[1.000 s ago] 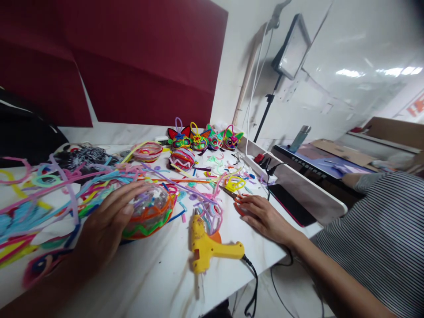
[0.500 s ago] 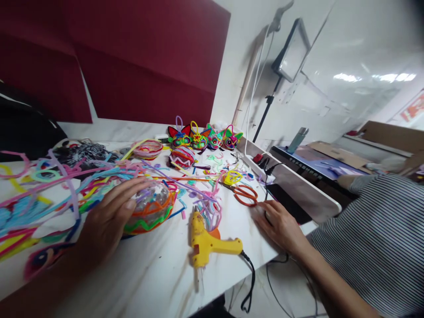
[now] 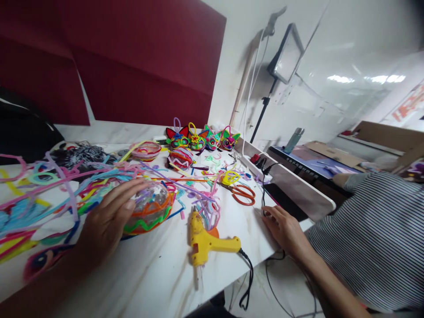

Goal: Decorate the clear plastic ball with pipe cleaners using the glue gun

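My left hand (image 3: pixel 107 218) cups the near-left side of a clear, rounded shell (image 3: pixel 150 207) trimmed with orange and green pipe cleaners; its fingers curve over the shell. At the table's right edge, my right hand (image 3: pixel 283 229) has its fingertips bent together around a black power cord (image 3: pixel 264 194). Between the hands, a yellow hot glue gun (image 3: pixel 202 240) lies on the tabletop. Orange-handled scissors (image 3: pixel 243 194) lie just beyond my right fingertips, apart from them. A yellow pipe-cleaner piece (image 3: pixel 230 177) sits by the blades.
Loose pipe cleaners (image 3: pixel 66 176) cover the left side. Several decorated cat-like heads (image 3: pixel 179 139) stand along the wall, behind another wrapped shell (image 3: pixel 180 159). A power strip (image 3: pixel 253 165) and black phone-like slab (image 3: pixel 285 201) are on the right. A person in a striped top (image 3: pixel 374 238) is close by.
My right hand has shifted a little right, away from the scissors' handles, and stays at the cord. My left hand keeps its place on the shell. The view has turned slightly.
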Demonstrator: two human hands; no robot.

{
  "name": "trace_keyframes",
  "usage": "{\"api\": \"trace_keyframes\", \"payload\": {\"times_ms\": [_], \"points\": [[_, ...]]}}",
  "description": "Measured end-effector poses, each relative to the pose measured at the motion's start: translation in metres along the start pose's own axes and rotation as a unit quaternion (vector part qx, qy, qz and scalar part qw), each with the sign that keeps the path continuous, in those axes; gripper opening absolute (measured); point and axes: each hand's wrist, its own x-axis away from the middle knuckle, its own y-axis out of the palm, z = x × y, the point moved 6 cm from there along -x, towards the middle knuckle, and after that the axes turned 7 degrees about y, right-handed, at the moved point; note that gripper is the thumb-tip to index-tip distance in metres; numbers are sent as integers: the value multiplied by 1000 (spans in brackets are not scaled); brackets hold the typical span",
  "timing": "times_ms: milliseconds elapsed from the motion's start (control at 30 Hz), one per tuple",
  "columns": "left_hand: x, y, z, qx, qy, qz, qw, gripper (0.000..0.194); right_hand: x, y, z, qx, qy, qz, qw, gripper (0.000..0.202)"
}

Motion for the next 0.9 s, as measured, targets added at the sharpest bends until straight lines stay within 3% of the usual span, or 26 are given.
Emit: {"api": "trace_keyframes", "payload": {"times_ms": [233,367,533,700,900], "points": [[3,2,-3,12,8,-9,1000,43,-5,-3,-2,-12,-19,11,1000,31],[3,1,-3,0,14,-10,1000,43,-19,0,-12,3,-41,-20,999,29],[3,2,-3,8,45,-6,999,41,-76,9,-12,55,-44,-66,995,27],[5,2,-7,-3,40,-9,999,41,-150,42,5,121,-11,-112,986,26],[5,0,-3,2,48,-26,999,42,-178,75,15,178,7,-180,967,33]]}}
